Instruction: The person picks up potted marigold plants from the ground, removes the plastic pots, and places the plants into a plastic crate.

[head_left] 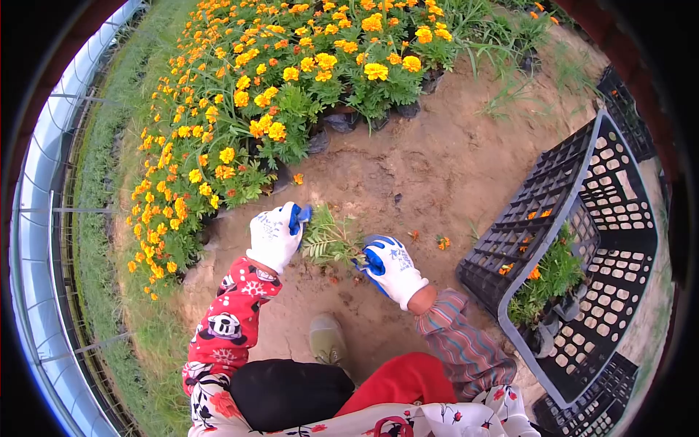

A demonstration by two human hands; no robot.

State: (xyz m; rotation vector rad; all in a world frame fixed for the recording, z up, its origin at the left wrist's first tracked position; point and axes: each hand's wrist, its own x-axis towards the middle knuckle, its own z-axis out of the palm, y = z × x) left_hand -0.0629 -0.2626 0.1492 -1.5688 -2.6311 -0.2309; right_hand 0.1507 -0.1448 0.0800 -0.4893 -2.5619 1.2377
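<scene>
My right hand (393, 269), in a white glove with a blue palm, is closed around the lower end of a clump of green leafy plants (331, 240). The clump spreads leftward from my fingers, over the bare soil. My left hand (277, 237), gloved the same way, is just left of the leaf tips. Its blue fingers point right and look loosely bent and apart, with nothing plainly held. Part of its palm side is hidden.
Orange and yellow marigolds (277, 131) in dark pots fill the upper left. At right stands a black plastic crate (619, 291) with green plants (546, 280) inside. Fallen orange blooms (443, 242) lie on the soil. My shoe (328, 339) is below my hands.
</scene>
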